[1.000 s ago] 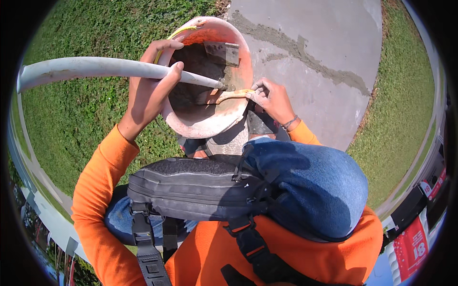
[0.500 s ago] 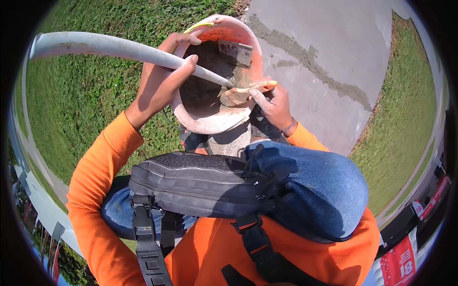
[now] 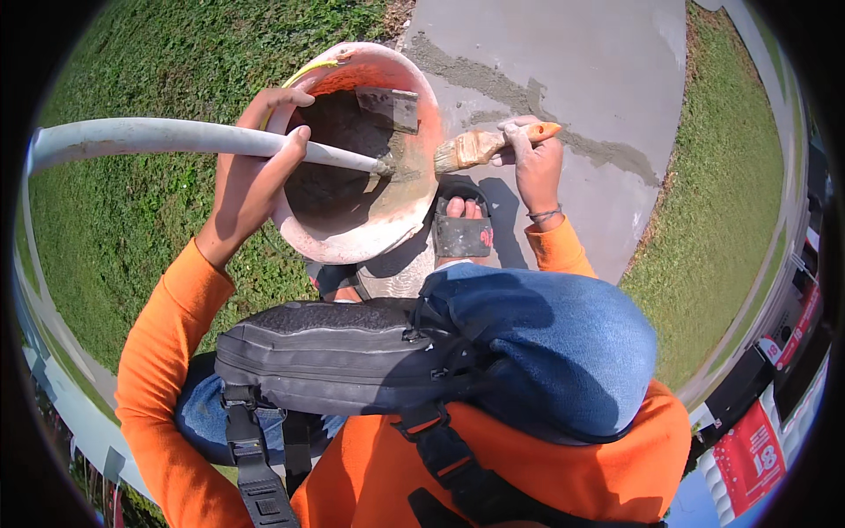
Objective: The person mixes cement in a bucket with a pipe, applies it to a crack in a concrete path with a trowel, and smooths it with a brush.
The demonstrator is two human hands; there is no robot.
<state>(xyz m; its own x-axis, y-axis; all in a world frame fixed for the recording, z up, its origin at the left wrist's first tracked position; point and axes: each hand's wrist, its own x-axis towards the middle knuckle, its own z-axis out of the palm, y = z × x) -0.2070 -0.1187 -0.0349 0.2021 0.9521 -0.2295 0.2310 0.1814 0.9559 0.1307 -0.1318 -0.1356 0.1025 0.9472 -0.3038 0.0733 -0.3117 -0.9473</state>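
Observation:
My left hand [image 3: 255, 172] is closed around a pale grey pipe [image 3: 132, 136] and also grips the near-left rim of a bucket [image 3: 304, 242]. The pipe's lower end, smeared with wet mix, slants down inside the bucket. Grey mortar [image 3: 334, 194] coats the bucket's bottom, and a flat trowel-like plate [image 3: 387, 107] leans against its far inner wall. In my right hand [image 3: 535, 167] is a paintbrush [image 3: 475, 150] with an orange-tipped handle. Its bristles are at the bucket's right outer rim; whether they touch it I cannot tell.
A grey concrete strip [image 3: 563, 44] with a rough band of fresh mortar [image 3: 607, 154] runs along the right. Grass [image 3: 123, 255] lies to the left. My sandalled foot [image 3: 464, 224] stands just beside the bucket. A black bag [image 3: 326, 352] hangs across my front.
The brush has come out of the bucket and moved right, over its rim, in my right hand. My left hand still holds the pipe; the whole view has shifted slightly.

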